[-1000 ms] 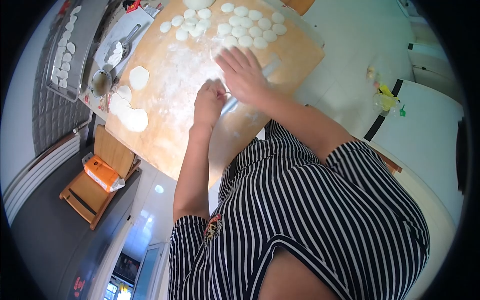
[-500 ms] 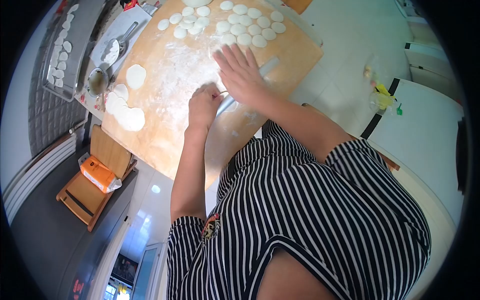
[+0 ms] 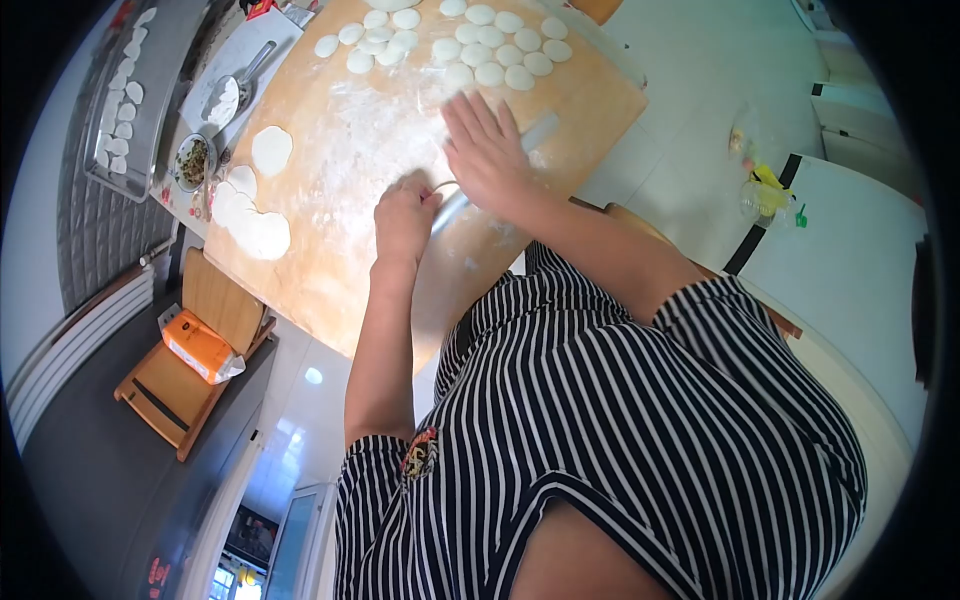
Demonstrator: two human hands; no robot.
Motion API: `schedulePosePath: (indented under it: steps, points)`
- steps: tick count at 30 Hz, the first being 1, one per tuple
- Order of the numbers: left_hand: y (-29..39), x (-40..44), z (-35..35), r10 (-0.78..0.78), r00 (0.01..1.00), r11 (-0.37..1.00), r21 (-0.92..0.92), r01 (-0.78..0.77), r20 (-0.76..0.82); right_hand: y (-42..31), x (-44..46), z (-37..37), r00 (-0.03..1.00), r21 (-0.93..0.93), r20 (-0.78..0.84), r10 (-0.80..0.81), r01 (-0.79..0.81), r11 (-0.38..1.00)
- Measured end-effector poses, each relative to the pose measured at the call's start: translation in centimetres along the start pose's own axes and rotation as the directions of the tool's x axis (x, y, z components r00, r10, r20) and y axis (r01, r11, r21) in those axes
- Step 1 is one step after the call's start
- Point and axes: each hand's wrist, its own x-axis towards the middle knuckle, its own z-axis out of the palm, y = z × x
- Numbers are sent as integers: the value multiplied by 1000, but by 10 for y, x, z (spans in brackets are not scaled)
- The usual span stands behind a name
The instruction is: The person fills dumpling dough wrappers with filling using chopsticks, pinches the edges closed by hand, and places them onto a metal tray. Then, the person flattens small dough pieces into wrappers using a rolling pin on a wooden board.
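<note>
A pale, smooth rolling pin (image 3: 455, 208) lies at a slant near the front edge of the floured wooden board (image 3: 320, 280). My right hand (image 3: 487, 155) rests palm down across its middle, fingers stretched out and slightly apart. Beside the pin, my left hand (image 3: 405, 218) is closed, thumb and fingers pinched at the edge of a small dough round (image 3: 448, 190). Most of that round is hidden by the hands and the pin. Thin rolled wrappers (image 3: 262, 238) overlap at the board's left side, with one large wrapper (image 3: 272, 150) apart from them.
Several small dough discs (image 3: 490, 42) cover the far side of the board. Left of it stand a bowl of filling (image 3: 194, 162), a bowl of flour (image 3: 226, 100) and a metal tray (image 3: 130, 165) with white pieces. A chair (image 3: 165, 395) holds an orange package (image 3: 200, 345).
My right hand has shifted slightly right along the pin. My left hand stays almost in place, still pinched at the dough. The head view has moved very slightly.
</note>
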Motion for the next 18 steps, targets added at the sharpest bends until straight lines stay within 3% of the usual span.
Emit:
schedulePosePath:
  steps: [1, 3, 4, 6, 8, 11, 12, 14, 16, 18]
  points:
    - [-1, -3, 1, 2, 1000, 1000, -1, -2, 0, 6, -15, -14, 996, 10, 81, -39, 38, 999]
    - [-3, -13, 2, -194, 980, 975, -119, 188, -43, 18, -56, -27, 990, -15, 115, -81, 83, 996]
    - [-8, -18, 3, -188, 981, 976, -120, 182, -42, 20, -62, -31, 980, -34, 154, -125, 132, 991]
    - [-19, -24, 4, -266, 946, 873, -369, 318, 185, 21, -58, -30, 979, -37, 147, -139, 146, 989]
    - [-13, -23, 1, -259, 940, 877, -355, 325, 221, 14, -40, -31, 977, -28, 144, -155, 161, 987]
    - [2, -11, -6, -184, 981, 972, -141, 190, 59, -2, 5, -11, 981, -58, 90, -171, 177, 983]
    - [-4, -7, -1, -189, 980, 970, -141, 196, 59, -7, 13, -2, 995, -28, 17, -97, 98, 995]
    - [-16, 0, 5, 5, 999, 997, 72, -2, -41, -8, 13, -1, 998, 5, -58, -23, 23, 1000]
    - [-15, -11, 3, 4, 999, 999, 36, -3, -38, 4, -20, -16, 995, -36, 47, -85, 87, 996]
    - [-15, -20, 2, -215, 975, 971, -123, 207, -57, 14, -53, -28, 987, -90, 121, -109, 120, 989]
